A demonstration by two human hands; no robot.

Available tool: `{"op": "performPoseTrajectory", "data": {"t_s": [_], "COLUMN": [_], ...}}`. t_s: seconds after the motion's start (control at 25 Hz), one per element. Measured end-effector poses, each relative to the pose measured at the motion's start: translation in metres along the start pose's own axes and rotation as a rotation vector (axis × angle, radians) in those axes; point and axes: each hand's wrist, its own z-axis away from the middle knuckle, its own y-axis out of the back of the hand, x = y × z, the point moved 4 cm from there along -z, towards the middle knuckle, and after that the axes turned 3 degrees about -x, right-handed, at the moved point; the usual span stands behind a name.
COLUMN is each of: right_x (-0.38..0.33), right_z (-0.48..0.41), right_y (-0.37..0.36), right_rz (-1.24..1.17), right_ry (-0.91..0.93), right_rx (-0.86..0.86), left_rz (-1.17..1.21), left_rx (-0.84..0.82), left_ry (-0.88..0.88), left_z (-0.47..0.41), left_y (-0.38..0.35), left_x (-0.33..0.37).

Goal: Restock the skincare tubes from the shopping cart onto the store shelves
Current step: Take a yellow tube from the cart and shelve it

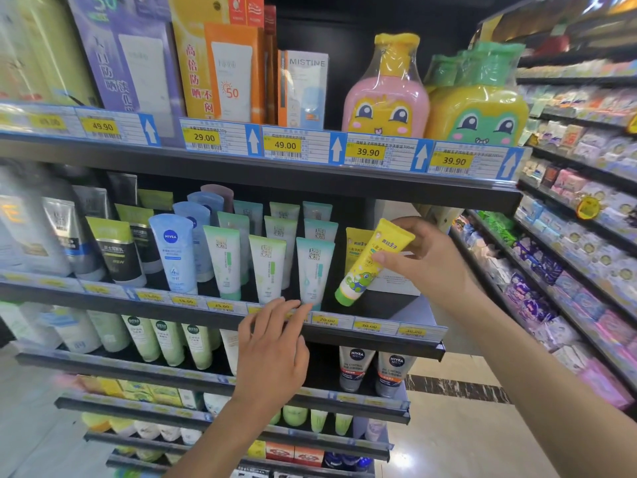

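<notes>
Forearms enter from the bottom edge, both reaching toward a store shelf unit. Left hand (272,350): fingers straight and spread wide, holding nothing, fingertips lying over the price rail (379,327) of the middle shelf, the index tip just below the base of a teal-and-white tube (312,267). Right hand (431,260): thumb and fingers pinch the crimped upper end of a yellow children's cream tube (374,267), which is tilted with its green cap down and to the left, the cap just above the shelf board at the right end of the middle shelf. Just behind it stands a second yellow tube (356,243), upright, beside a white box (396,281). To the left on the same shelf stand rows of cap-down tubes, among them a blue Nivea tube (174,253). On the shelf below, two Nivea Men tubes (355,367) stand near the right end. On the upper shelf, above price tags reading 39.90 (368,152), stand a pink cartoon bottle (386,94) and a yellow frog-faced bottle (477,105), with a Mistine box (305,88) and an orange sunscreen box (227,74) to their left. Farther right, blurred aisle shelving (586,236) carries packaged goods.
</notes>
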Motion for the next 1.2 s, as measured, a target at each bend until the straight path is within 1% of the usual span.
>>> {"op": "performPoseTrajectory", "data": {"t_s": [0.2,0.48,0.84,1.04,1.2], "right_x": [0.011,0.038,0.041,0.044,0.056], "right_z": [-0.010,-0.005,0.003,0.013,0.036], "right_y": [-0.016,-0.038,-0.046,-0.047,-0.041], "right_rz": [0.113,0.180,0.238,0.269,0.358], "right_ry": [0.006,-0.040,-0.061,-0.107,-0.197], "right_rx": [-0.035,-0.076,-0.011,0.018,0.081], "left_rz": [-0.015,-0.009,-0.031,0.035,0.071], "left_rx": [-0.015,-0.023,0.008,0.019,-0.014], "left_ry": [-0.023,-0.006,-0.043,-0.022,-0.014], "left_z": [0.004,0.005,0.004,0.004,0.007], "left_y": [-0.004,-0.007,-0.006,-0.008,-0.012], "left_x": [-0.002,-0.002,-0.006,-0.006,-0.007]}}
